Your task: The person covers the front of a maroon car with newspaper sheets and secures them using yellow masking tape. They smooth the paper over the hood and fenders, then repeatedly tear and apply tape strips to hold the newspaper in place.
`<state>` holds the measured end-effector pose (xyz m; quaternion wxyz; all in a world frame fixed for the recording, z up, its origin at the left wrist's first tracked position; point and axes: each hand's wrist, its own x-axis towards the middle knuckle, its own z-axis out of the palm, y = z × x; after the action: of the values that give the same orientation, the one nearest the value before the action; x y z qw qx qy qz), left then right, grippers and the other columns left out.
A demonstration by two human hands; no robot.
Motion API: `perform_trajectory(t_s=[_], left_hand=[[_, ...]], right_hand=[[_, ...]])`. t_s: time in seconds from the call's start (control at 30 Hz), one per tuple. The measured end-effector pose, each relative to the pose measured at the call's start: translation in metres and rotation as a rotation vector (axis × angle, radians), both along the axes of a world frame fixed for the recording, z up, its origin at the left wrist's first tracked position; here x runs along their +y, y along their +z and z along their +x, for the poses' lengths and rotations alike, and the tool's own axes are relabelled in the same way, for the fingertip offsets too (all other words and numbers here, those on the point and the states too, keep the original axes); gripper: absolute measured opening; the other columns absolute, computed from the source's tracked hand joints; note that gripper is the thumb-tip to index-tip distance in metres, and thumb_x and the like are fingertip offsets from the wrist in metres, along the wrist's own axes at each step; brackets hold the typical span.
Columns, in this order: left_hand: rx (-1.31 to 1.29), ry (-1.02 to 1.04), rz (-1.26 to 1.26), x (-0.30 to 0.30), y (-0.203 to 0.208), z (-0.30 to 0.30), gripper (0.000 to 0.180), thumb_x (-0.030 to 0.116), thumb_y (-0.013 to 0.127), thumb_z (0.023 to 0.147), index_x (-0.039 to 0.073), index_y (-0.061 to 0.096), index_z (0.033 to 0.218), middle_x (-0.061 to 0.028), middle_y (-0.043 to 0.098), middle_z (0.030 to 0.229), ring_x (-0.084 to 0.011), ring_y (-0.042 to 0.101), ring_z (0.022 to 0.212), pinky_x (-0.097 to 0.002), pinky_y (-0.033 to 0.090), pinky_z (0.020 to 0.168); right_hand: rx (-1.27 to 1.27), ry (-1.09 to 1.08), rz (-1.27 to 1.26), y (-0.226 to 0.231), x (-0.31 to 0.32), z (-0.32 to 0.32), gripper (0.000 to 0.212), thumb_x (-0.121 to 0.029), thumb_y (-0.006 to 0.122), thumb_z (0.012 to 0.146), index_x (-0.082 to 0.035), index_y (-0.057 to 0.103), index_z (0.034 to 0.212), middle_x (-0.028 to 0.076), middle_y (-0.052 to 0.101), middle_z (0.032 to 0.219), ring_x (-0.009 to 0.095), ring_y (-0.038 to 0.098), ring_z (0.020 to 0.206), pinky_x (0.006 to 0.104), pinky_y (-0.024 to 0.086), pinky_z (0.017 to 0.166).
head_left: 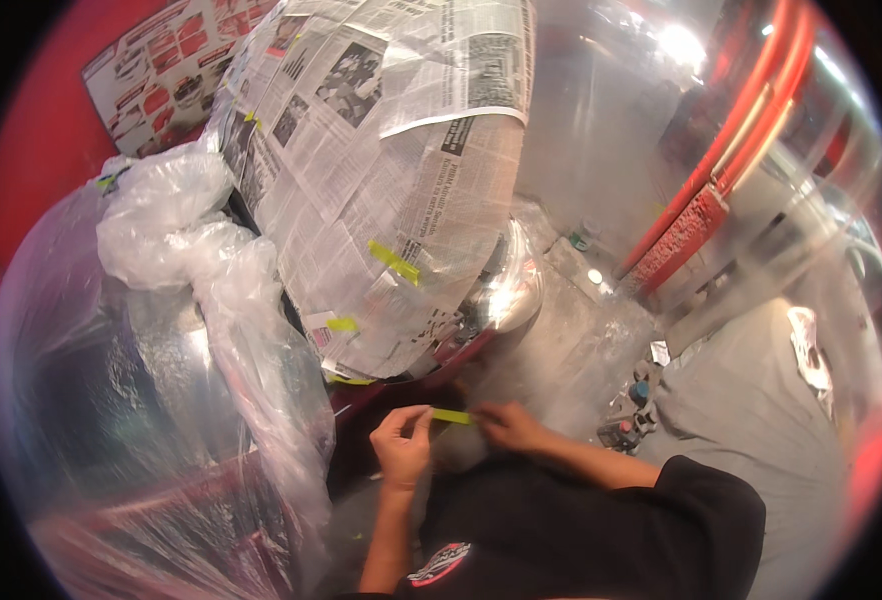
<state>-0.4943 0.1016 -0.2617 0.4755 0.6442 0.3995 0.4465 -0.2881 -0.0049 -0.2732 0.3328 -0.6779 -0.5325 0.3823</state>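
Newspaper (391, 190) spreads beyond the left hand (403, 447) and blurred right hand (511, 428). Between them sits tape (451, 416): flat, yellow-green, long axis left to right, dipping slightly rightward. Left grip pinches one end; right grip, I cannot tell.

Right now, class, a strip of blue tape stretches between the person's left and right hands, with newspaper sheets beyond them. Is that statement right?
Not quite: the colour is wrong. The head view shows that the strip of tape is yellow-green, not blue. It does stretch between the left hand and the right hand, with newspaper sheets beyond them.
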Motion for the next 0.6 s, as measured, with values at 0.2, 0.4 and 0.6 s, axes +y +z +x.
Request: perform_trajectory(t_s=[0.2, 0.4, 0.6], left_hand=[[0.053, -0.095, 0.423, -0.011, 0.028, 0.025, 0.012, -0.007, 0.076, 0.083, 0.000, 0.074, 0.092, -0.0131, 0.074, 0.088, -0.0259, 0.073, 0.079, -0.0328, 0.057, 0.074], [-0.156, -0.269, 0.836, -0.026, 0.046, 0.037, 0.024, -0.012, 0.073, 0.079, 0.003, 0.071, 0.097, -0.0107, 0.071, 0.086, -0.0257, 0.071, 0.074, -0.0352, 0.059, 0.070], [-0.262, 0.075, 0.459, 0.025, 0.131, 0.039, 0.012, 0.000, 0.076, 0.092, 0.004, 0.068, 0.100, -0.0038, 0.070, 0.090, -0.0163, 0.065, 0.077, -0.0300, 0.051, 0.068]], right_hand=[[-0.125, -0.227, 0.068, -0.011, 0.004, 0.004, 0.022, -0.026, 0.066, 0.100, -0.008, 0.071, 0.111, 0.018, 0.073, 0.084, 0.041, 0.072, 0.082, 0.0482, 0.056, 0.072], [-0.378, -0.516, 0.298, -0.093, 0.006, 0.059, 0.022, -0.025, 0.068, 0.097, -0.004, 0.074, 0.100, 0.016, 0.073, 0.082, 0.033, 0.071, 0.073, 0.0433, 0.056, 0.067], [0.053, -0.871, -0.211, -0.185, -0.092, 0.179, 0.021, -0.018, 0.067, 0.093, 0.001, 0.073, 0.097, 0.013, 0.073, 0.073, 0.020, 0.071, 0.060, 0.0350, 0.056, 0.055]])
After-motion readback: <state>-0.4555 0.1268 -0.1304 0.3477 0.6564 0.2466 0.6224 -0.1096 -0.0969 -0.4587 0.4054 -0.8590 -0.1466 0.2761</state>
